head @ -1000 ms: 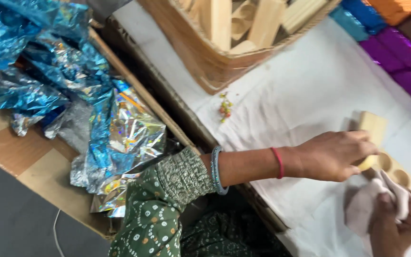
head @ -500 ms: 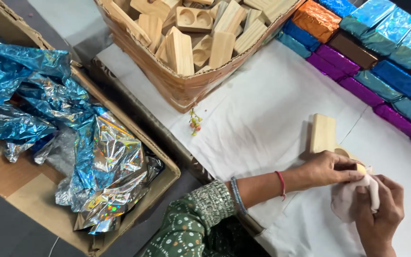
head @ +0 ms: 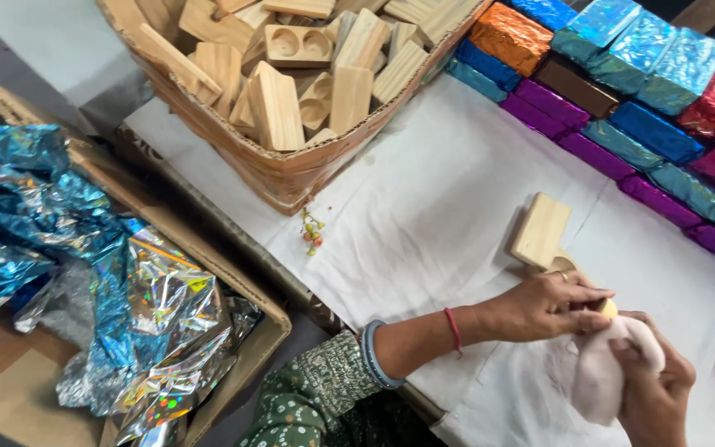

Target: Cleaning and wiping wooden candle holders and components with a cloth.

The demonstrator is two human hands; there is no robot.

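Left hand [head: 552, 306] clamped on wooden block [head: 542, 233], long axis toward table's far edge; right hand [head: 651, 385] pressing pale cloth [head: 602, 377] against near end

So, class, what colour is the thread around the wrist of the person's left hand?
Red, seen in the head view: thread behind the left hand.

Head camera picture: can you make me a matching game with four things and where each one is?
Things:
1. wooden blocks
2. shiny blue foil
3. pale cloth
4. foil-wrapped bars

Places:
A. lined up in rows at the top right of the white sheet
B. piled in the cardboard box at the top
C. held in the right hand
D. crumpled in the box on the left

Pairs: 1-B, 2-D, 3-C, 4-A
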